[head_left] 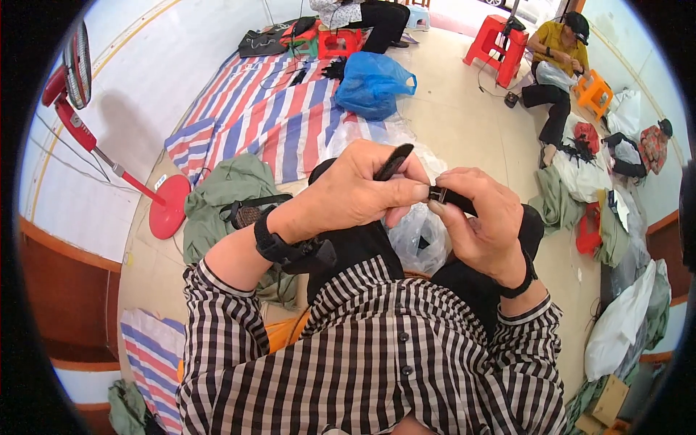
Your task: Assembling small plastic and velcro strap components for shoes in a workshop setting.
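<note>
In front of my lap, my left hand [348, 188] pinches a black strap [394, 162], whose rounded end sticks up past the fingers. My right hand [487, 221] closes round the other part of it, with a small shiny buckle-like piece [436, 193] showing between the two thumbs. The hands almost touch there, and the fingers hide much of the strap. Below them, a see-through plastic bag [420, 243] rests between my knees, with something dark inside.
To the left stand a red fan [168, 206] and green cloth [225, 196]. A striped sheet [290, 123] and a blue bag [373, 83] lie ahead. Two people sit farther off, near red stools [496, 47]. White bags [616, 326] and more cloth line the right side.
</note>
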